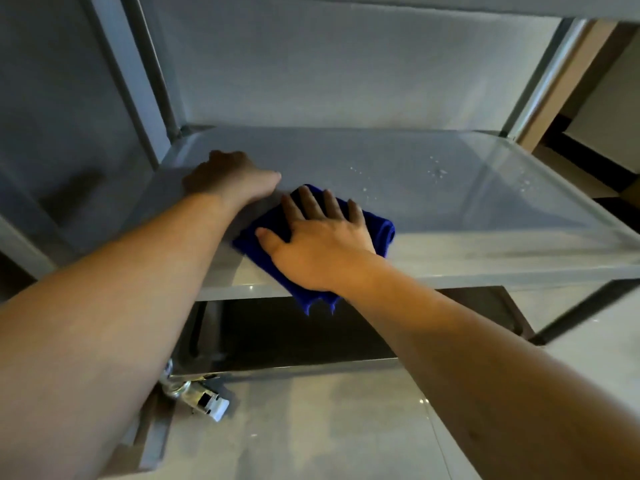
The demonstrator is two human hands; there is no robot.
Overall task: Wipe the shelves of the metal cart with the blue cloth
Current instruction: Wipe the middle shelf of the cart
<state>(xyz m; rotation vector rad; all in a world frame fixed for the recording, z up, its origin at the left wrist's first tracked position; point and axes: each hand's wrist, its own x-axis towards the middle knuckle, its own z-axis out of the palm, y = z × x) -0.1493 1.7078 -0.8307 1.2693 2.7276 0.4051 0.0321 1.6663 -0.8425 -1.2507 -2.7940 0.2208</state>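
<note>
The metal cart's middle shelf (433, 202) spans the centre of the view, grey and shiny, with small water droplets (438, 169) near its back right. A folded blue cloth (381, 230) lies on the shelf's front part, one corner hanging over the front edge. My right hand (318, 244) presses flat on the cloth with fingers spread and straight. My left hand (228, 178) rests on the shelf's left rim just left of the cloth, its fingers bent over the edge of the rim and the thumb pointing right.
Upright posts (166, 95) rise at the back left and right, carrying an upper shelf (346, 46) overhead. A lower shelf (294, 334) lies dark below. A caster wheel (204, 400) stands on the pale tiled floor (329, 427). A doorway is at the far right.
</note>
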